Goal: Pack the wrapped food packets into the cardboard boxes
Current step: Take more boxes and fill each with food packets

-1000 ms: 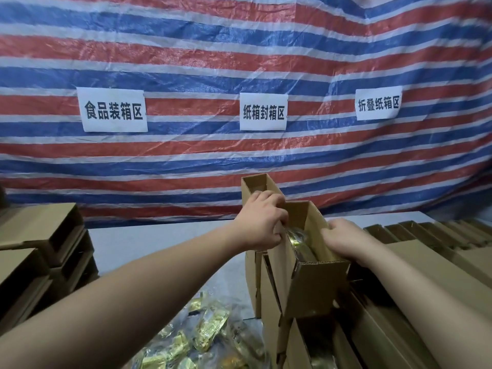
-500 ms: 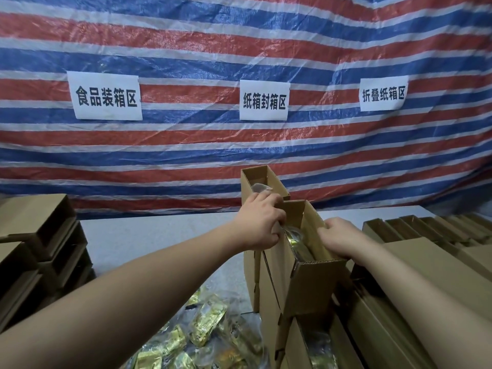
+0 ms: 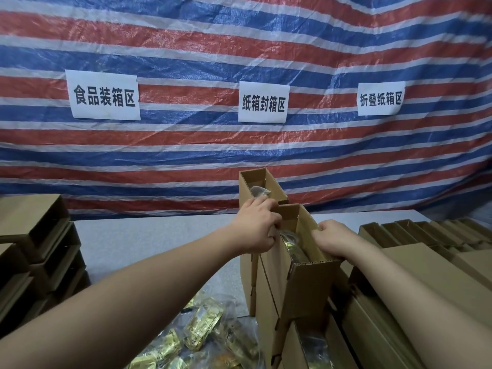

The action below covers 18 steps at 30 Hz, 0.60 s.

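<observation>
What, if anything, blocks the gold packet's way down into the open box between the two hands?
Nothing visible: the gold wrapped packet already sits inside the open-topped brown cardboard box, with the left hand and right hand at its rims, not across the opening.

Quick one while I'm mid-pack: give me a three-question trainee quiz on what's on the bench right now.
1. True or false: the open box that both hands are at already has a gold packet inside.
2. Where does the loose packet pile lie? A) left of the upright boxes, near the camera B) on the stacked boxes at far left C) on the empty boxes at right
3. Which hand grips the open box's right wall?

Key: 1 true; 2 A; 3 the right hand, while the left hand is at the left wall.
</observation>
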Available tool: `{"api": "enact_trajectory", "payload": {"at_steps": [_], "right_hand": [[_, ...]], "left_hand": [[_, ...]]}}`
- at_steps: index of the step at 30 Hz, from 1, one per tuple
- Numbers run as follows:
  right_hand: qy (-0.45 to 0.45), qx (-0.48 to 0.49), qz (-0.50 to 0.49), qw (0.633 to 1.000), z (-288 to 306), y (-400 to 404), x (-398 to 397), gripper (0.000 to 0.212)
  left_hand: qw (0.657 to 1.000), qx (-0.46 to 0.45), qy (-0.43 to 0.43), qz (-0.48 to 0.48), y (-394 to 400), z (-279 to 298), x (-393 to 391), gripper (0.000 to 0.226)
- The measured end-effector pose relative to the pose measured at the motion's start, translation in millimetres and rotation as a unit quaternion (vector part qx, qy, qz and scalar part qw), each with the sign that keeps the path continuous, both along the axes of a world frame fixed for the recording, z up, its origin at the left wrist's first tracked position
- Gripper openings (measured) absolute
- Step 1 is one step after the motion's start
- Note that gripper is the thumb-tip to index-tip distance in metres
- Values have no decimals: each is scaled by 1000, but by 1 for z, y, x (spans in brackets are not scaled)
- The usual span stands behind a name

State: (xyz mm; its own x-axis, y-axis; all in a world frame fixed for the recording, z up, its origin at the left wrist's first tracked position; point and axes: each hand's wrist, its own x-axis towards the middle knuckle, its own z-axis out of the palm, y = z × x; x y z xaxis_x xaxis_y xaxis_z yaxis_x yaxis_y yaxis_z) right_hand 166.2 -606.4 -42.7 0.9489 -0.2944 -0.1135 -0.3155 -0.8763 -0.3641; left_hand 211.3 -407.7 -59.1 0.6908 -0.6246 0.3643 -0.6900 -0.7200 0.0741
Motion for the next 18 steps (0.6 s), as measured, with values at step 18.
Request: {"api": "enact_trajectory", "payload": {"at_steps": [18], "right_hand": [[-5, -56, -6, 998, 8, 2, 4, 31]], "left_hand": [[992, -99, 59, 47, 39, 15, -11, 55]]}}
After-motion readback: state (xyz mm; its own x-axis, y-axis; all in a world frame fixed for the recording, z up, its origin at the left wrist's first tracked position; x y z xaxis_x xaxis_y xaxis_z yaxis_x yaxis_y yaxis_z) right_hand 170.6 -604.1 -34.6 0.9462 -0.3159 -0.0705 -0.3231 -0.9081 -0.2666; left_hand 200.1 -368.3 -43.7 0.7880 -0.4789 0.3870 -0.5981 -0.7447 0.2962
